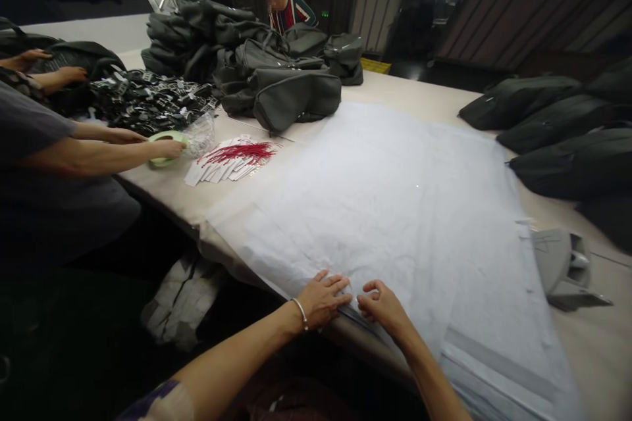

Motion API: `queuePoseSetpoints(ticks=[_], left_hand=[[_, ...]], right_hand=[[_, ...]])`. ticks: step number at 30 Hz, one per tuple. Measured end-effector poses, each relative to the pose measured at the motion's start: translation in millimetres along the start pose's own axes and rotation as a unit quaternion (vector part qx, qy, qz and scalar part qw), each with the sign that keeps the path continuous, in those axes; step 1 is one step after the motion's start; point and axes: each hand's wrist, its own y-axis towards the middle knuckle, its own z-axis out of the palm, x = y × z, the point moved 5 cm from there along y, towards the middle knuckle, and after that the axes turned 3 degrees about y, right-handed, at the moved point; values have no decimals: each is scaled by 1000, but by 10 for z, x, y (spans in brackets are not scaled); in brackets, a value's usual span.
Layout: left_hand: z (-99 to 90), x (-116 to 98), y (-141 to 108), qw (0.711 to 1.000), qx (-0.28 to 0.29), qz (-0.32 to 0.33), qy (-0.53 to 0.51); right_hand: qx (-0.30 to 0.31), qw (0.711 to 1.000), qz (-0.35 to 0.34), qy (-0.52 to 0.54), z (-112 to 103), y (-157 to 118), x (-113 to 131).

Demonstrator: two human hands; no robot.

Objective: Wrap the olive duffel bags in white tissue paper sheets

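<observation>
A large translucent white plastic sheet [365,204], perhaps a bag laid flat, covers the table in front of me. My left hand [326,299], with a bracelet at the wrist, rests on its near edge, fingers outstretched and a little apart. Just to the right, my right hand [384,308] is at the same edge, its fingers curled in towards the thumb. Whether a bit of plastic is pinched there is too small to make out. The two hands are close together without touching.
Dark bags [296,95] are piled at the back, others [567,161] at the right. A grey tape dispenser [563,266] stands right. Red-stringed white tags [232,161] and black straps [153,99] lie left. A co-worker's hands [170,148] hold a pale green tape roll [160,159].
</observation>
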Motion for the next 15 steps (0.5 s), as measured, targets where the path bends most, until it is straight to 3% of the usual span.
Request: queuePoseSetpoints(ticks=[7, 11, 13, 15], left_hand=[[59, 30, 23, 999, -19, 26, -9], [3, -9, 4, 999, -32, 30, 3], [-62, -59, -68, 999, -33, 22, 29], [-84, -62, -121, 997, -18, 32, 72]], right_hand=[[-147, 976, 40, -156, -103, 66, -37], [-200, 964, 65, -164, -180, -59, 56], [-251, 957, 76, -124, -64, -47, 220], [-299, 949, 80, -58, 218, 75, 462]])
